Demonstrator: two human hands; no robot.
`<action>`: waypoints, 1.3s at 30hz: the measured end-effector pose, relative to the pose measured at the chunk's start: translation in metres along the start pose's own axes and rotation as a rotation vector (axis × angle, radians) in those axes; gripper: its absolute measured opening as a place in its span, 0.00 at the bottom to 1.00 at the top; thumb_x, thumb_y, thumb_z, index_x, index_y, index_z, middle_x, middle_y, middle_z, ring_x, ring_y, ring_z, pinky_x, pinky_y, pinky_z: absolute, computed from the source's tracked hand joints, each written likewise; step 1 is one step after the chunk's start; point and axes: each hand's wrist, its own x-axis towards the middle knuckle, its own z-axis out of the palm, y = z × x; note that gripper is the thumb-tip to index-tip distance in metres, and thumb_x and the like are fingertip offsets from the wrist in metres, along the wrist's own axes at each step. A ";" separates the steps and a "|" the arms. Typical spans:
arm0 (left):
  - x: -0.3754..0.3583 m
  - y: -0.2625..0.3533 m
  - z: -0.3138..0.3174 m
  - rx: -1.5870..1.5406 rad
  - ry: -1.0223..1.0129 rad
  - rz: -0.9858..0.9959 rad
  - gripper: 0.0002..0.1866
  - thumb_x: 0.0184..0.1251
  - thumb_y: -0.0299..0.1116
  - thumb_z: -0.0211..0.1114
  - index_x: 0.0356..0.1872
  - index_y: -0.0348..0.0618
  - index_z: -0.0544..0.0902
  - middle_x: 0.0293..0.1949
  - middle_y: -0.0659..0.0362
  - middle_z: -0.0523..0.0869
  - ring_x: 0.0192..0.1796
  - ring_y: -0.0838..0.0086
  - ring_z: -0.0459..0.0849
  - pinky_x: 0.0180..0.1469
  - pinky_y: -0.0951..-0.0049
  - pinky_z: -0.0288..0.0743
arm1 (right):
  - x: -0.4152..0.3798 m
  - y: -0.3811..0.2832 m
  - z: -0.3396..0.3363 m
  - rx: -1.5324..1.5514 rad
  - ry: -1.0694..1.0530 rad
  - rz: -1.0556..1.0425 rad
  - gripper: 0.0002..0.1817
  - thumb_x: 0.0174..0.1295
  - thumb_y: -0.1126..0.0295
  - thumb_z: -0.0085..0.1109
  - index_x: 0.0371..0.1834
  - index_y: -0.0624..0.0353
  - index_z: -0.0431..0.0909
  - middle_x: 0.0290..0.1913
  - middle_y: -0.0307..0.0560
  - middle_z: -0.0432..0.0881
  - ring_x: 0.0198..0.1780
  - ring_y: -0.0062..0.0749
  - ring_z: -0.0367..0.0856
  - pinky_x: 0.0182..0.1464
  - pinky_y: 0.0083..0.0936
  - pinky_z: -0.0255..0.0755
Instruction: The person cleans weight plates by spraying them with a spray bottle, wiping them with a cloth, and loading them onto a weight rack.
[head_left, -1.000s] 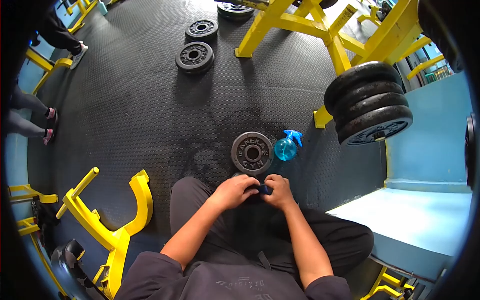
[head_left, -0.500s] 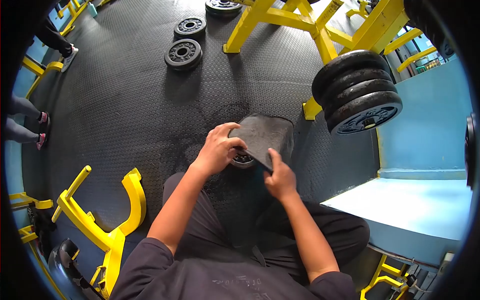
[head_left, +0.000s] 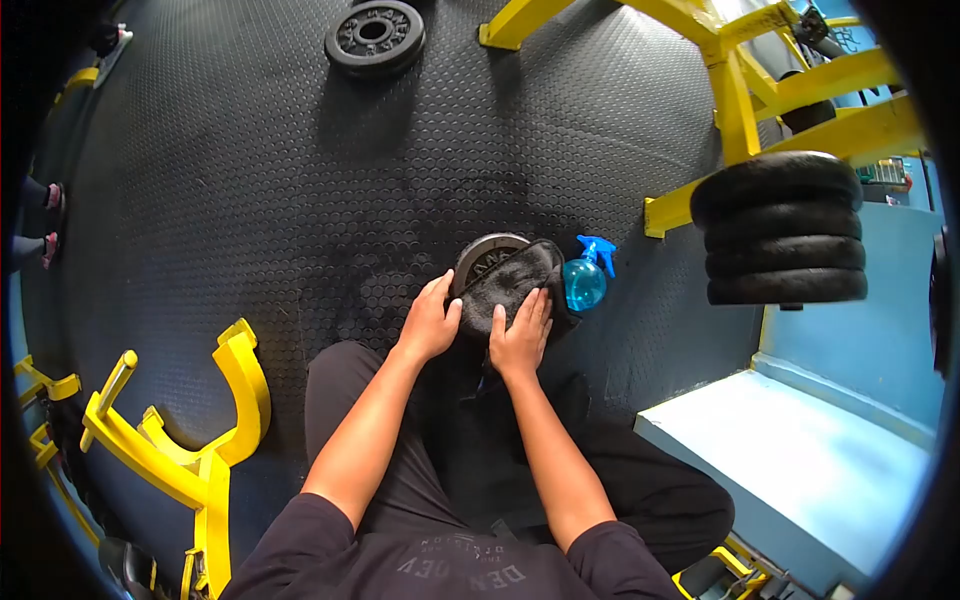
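Observation:
A dark weight plate (head_left: 492,247) with raised lettering is on the floor between my knees. A black cloth (head_left: 515,285) covers much of it, leaving the far rim showing. My right hand (head_left: 521,335) lies on the cloth, fingers stretched and slightly spread, thumb apart. My left hand (head_left: 432,318) rests against the plate's left edge with its fingers extended and its thumb near the cloth's edge. Just right of the cloth stands a spray bottle (head_left: 585,285) with blue liquid and a blue trigger head.
Another weight plate (head_left: 374,38) lies farther off on the black rubber floor (head_left: 260,200). Several plates (head_left: 785,235) hang on a yellow frame (head_left: 735,105) to the right. A yellow stand (head_left: 215,460) is at left, a pale bench-like ledge (head_left: 790,460) at right. A person's feet (head_left: 50,225) show far left.
The cloth, raised and spread between both hands before, is down over the plate. My hands have shifted onto the cloth and the plate's edge. The spray bottle has come into sight; the view has tilted down.

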 end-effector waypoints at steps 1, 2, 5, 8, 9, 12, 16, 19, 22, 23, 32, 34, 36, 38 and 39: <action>0.002 0.002 -0.002 -0.018 0.014 -0.013 0.31 0.70 0.30 0.61 0.73 0.34 0.67 0.65 0.40 0.78 0.60 0.52 0.83 0.65 0.61 0.75 | 0.009 -0.004 0.004 -0.010 -0.016 0.003 0.47 0.71 0.45 0.52 0.81 0.68 0.47 0.83 0.63 0.47 0.83 0.55 0.45 0.81 0.53 0.42; 0.004 0.001 -0.003 -0.082 0.043 -0.031 0.34 0.71 0.32 0.61 0.75 0.34 0.64 0.62 0.39 0.81 0.59 0.53 0.85 0.64 0.61 0.77 | 0.017 -0.010 0.007 -0.079 -0.022 0.053 0.49 0.72 0.42 0.48 0.82 0.68 0.42 0.83 0.64 0.43 0.84 0.56 0.41 0.81 0.53 0.39; 0.010 0.003 -0.009 -0.228 0.063 -0.124 0.37 0.71 0.34 0.61 0.78 0.35 0.59 0.58 0.38 0.84 0.58 0.54 0.87 0.64 0.62 0.77 | 0.041 -0.021 0.017 -0.209 -0.052 0.111 0.53 0.73 0.37 0.41 0.82 0.71 0.33 0.84 0.67 0.34 0.84 0.61 0.32 0.82 0.54 0.30; 0.016 0.001 -0.013 -0.293 0.054 -0.138 0.41 0.72 0.36 0.61 0.80 0.36 0.53 0.56 0.36 0.85 0.58 0.54 0.87 0.63 0.64 0.77 | 0.062 -0.028 0.031 -0.240 0.066 0.020 0.53 0.74 0.39 0.39 0.80 0.76 0.31 0.83 0.70 0.31 0.84 0.63 0.29 0.82 0.52 0.29; 0.017 0.002 -0.014 -0.314 0.057 -0.142 0.41 0.72 0.38 0.61 0.80 0.35 0.52 0.56 0.36 0.85 0.58 0.53 0.87 0.63 0.64 0.77 | 0.064 -0.034 0.033 -0.251 0.043 0.027 0.53 0.74 0.39 0.39 0.80 0.76 0.31 0.83 0.70 0.31 0.84 0.63 0.29 0.82 0.52 0.29; 0.019 0.001 -0.013 -0.249 0.059 -0.134 0.39 0.78 0.42 0.58 0.80 0.36 0.51 0.52 0.43 0.89 0.57 0.61 0.88 0.59 0.68 0.78 | 0.064 -0.049 0.038 -0.230 0.053 -0.084 0.47 0.76 0.46 0.36 0.80 0.76 0.32 0.83 0.69 0.30 0.84 0.62 0.28 0.83 0.50 0.29; 0.021 0.004 -0.015 -0.232 0.083 -0.118 0.39 0.81 0.50 0.50 0.80 0.33 0.50 0.39 0.48 0.90 0.41 0.69 0.90 0.47 0.72 0.80 | 0.031 -0.062 0.044 -0.163 -0.081 -0.300 0.45 0.73 0.53 0.44 0.82 0.72 0.37 0.84 0.65 0.36 0.85 0.56 0.35 0.83 0.48 0.34; 0.023 0.006 -0.019 -0.161 0.094 -0.171 0.39 0.82 0.51 0.49 0.80 0.33 0.51 0.32 0.52 0.86 0.33 0.72 0.84 0.41 0.71 0.77 | -0.002 -0.053 0.046 -0.121 -0.093 -0.366 0.47 0.67 0.57 0.52 0.83 0.67 0.41 0.85 0.60 0.41 0.85 0.50 0.42 0.83 0.44 0.37; 0.023 0.009 -0.022 -0.197 0.106 -0.192 0.38 0.82 0.52 0.47 0.80 0.34 0.53 0.29 0.54 0.84 0.32 0.72 0.82 0.40 0.70 0.75 | -0.026 -0.026 0.030 -0.082 -0.193 -0.491 0.45 0.63 0.59 0.53 0.82 0.65 0.50 0.83 0.57 0.52 0.83 0.50 0.50 0.82 0.43 0.43; 0.023 0.008 -0.022 -0.207 0.111 -0.204 0.37 0.83 0.53 0.47 0.80 0.35 0.54 0.30 0.54 0.85 0.35 0.71 0.84 0.43 0.70 0.76 | -0.030 -0.018 0.022 -0.087 -0.195 -0.500 0.45 0.63 0.59 0.53 0.82 0.65 0.50 0.83 0.57 0.52 0.83 0.50 0.50 0.82 0.43 0.43; 0.024 0.005 -0.019 -0.239 0.212 -0.127 0.41 0.79 0.58 0.51 0.78 0.34 0.57 0.52 0.43 0.88 0.54 0.54 0.88 0.60 0.62 0.78 | 0.005 0.067 -0.055 -0.261 -0.408 -0.676 0.42 0.58 0.63 0.55 0.80 0.57 0.60 0.80 0.50 0.62 0.80 0.44 0.60 0.79 0.45 0.54; 0.025 0.008 -0.020 -0.240 0.213 -0.136 0.40 0.79 0.58 0.51 0.78 0.34 0.58 0.52 0.44 0.88 0.54 0.54 0.88 0.59 0.61 0.78 | 0.013 0.075 -0.054 -0.298 -0.402 -0.654 0.41 0.59 0.63 0.55 0.80 0.57 0.59 0.80 0.51 0.61 0.80 0.46 0.60 0.79 0.46 0.53; 0.024 0.009 -0.019 -0.216 0.219 -0.131 0.40 0.79 0.56 0.52 0.77 0.34 0.58 0.51 0.45 0.89 0.54 0.55 0.89 0.59 0.61 0.78 | 0.021 0.082 -0.043 -0.227 -0.217 -0.496 0.39 0.64 0.62 0.52 0.81 0.58 0.57 0.81 0.52 0.57 0.80 0.50 0.58 0.80 0.48 0.51; 0.023 0.011 -0.019 -0.218 0.214 -0.133 0.40 0.79 0.55 0.53 0.77 0.34 0.58 0.51 0.45 0.89 0.54 0.55 0.89 0.59 0.61 0.78 | 0.033 0.071 -0.029 -0.216 -0.168 -0.458 0.38 0.66 0.61 0.51 0.81 0.58 0.56 0.82 0.52 0.55 0.80 0.51 0.57 0.80 0.48 0.50; 0.023 0.011 -0.019 -0.215 0.202 -0.132 0.39 0.79 0.55 0.53 0.77 0.34 0.58 0.51 0.46 0.89 0.53 0.55 0.89 0.59 0.61 0.78 | 0.040 0.064 -0.020 -0.201 -0.115 -0.412 0.37 0.68 0.60 0.50 0.81 0.58 0.56 0.83 0.52 0.53 0.81 0.53 0.56 0.80 0.49 0.49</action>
